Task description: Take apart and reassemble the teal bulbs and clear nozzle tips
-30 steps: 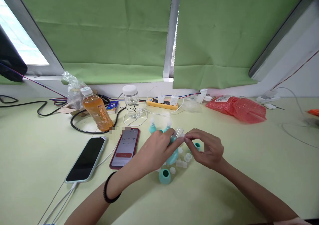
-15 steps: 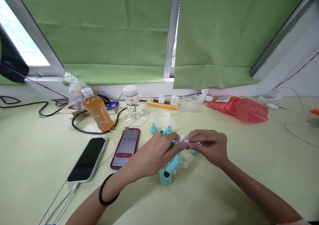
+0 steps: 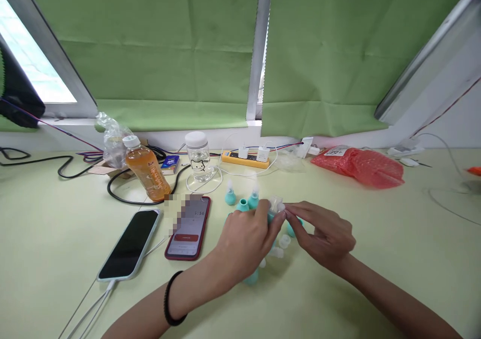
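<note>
My left hand point(image 3: 242, 236) is closed in a pinch around a small clear plastic piece point(image 3: 276, 202). Thumb and forefinger of my right hand point(image 3: 325, 236) pinch the right end of that piece, so the fingertips of both hands almost meet. Behind them stand two teal rubber bulbs with clear tips, one left point(image 3: 230, 197) and one nearer the middle point(image 3: 253, 200). An open-mouthed teal bulb point(image 3: 243, 205) sits between these. Another teal bulb point(image 3: 295, 227) lies under my right fingers. Loose translucent plastic fittings point(image 3: 284, 241) rest below; my left hand hides other teal parts.
To the left lie a red-cased phone point(image 3: 188, 229) and a charging phone point(image 3: 130, 244). Farther back are an orange drink bottle point(image 3: 147, 174), a clear cup with white lid point(image 3: 198, 158), a yellow power strip point(image 3: 246, 159) and red bubble wrap point(image 3: 358, 166).
My left hand has come slightly lower and turned, covering more of the teal parts beneath it. My right hand has shifted a little right and down, its fingers more stretched. Both still grip the clear piece.
</note>
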Demonstrator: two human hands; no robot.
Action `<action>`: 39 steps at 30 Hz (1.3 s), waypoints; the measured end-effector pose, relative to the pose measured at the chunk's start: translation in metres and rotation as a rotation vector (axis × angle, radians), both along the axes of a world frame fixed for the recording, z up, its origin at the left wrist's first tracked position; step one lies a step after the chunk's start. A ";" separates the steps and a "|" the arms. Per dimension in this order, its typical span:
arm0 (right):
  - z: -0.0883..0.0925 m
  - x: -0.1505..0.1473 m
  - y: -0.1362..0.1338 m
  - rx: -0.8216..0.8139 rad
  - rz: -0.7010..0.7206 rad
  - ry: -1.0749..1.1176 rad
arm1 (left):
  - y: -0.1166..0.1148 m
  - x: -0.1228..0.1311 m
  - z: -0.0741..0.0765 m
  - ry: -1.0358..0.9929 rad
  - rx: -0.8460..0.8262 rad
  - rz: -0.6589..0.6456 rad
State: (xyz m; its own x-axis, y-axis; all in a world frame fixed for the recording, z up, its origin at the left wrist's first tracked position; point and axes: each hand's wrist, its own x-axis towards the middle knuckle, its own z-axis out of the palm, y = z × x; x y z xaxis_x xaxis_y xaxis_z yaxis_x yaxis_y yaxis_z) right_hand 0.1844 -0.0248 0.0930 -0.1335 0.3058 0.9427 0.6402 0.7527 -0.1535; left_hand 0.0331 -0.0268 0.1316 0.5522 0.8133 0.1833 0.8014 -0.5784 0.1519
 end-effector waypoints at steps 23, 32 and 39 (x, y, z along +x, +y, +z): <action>0.004 -0.002 0.002 -0.870 0.522 0.587 | 0.002 0.000 -0.006 -0.001 0.161 -0.015; 0.003 0.003 0.004 -0.928 0.578 0.556 | 0.003 0.000 -0.006 -0.104 0.339 -0.011; 0.003 0.010 0.007 -1.161 0.926 0.519 | 0.025 -0.025 0.013 -0.453 -0.436 -0.257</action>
